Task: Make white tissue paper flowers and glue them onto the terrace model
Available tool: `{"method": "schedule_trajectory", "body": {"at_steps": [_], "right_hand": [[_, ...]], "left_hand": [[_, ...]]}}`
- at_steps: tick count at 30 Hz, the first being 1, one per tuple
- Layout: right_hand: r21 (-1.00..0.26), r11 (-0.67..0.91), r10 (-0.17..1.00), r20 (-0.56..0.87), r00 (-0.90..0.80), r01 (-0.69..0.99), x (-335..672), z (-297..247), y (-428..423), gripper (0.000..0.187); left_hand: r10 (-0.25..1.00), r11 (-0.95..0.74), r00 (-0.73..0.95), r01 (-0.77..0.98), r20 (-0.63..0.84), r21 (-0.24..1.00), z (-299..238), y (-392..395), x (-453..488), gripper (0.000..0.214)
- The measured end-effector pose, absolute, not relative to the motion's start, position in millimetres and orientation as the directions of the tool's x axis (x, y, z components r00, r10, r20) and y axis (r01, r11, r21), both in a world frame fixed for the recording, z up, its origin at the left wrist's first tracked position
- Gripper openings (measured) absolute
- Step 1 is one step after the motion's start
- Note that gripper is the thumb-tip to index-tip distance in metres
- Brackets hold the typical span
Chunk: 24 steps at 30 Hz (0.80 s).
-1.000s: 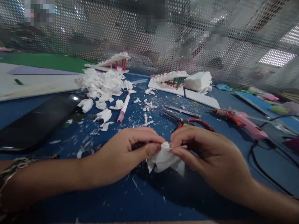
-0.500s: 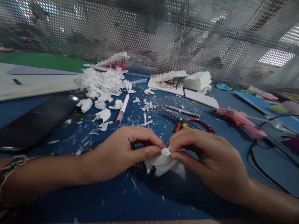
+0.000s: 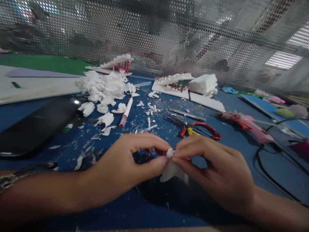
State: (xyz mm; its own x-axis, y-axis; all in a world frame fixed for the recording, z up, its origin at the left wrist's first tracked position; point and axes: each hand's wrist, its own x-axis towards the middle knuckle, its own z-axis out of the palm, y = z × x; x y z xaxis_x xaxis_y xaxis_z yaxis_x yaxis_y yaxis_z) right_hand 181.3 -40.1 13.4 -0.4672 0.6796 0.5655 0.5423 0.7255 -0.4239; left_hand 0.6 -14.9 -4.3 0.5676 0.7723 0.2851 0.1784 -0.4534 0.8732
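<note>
Paper (image 3: 170, 172), thin and white, is pinched between the fingertips of the left hand (image 3: 127, 161) and the right hand (image 3: 217, 167), held just above the tabletop (image 3: 135, 214). A small knot is already gathered at its top, while the lower part hangs loose, so the shaping is judged only partly done. Just beyond, the scissors (image 3: 193, 126) are left unheld. Farther out, crumpled pieces (image 3: 103, 85) are heaped on the left, and two stair models (image 3: 177, 78) are seen assembled on white bases.
</note>
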Motion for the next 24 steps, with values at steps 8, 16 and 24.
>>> {"method": "schedule_trajectory", "body": {"at_steps": [8,16,24], "right_hand": [[-0.441,0.711,0.700,0.521,-0.488,0.548,181,16,-40,0.009],[-0.528,0.652,0.758,0.472,-0.450,0.545,181,18,-36,0.006],[-0.508,0.656,0.754,0.476,-0.453,0.558,182,14,-36,0.007]], "left_hand": [[0.709,-0.588,0.598,0.212,0.373,0.780,-4,-12,0,0.007],[0.705,-0.577,0.622,0.224,0.341,0.785,-2,-6,-1,0.011],[0.758,-0.459,0.576,0.139,0.305,0.877,-2,-5,2,0.008]]}}
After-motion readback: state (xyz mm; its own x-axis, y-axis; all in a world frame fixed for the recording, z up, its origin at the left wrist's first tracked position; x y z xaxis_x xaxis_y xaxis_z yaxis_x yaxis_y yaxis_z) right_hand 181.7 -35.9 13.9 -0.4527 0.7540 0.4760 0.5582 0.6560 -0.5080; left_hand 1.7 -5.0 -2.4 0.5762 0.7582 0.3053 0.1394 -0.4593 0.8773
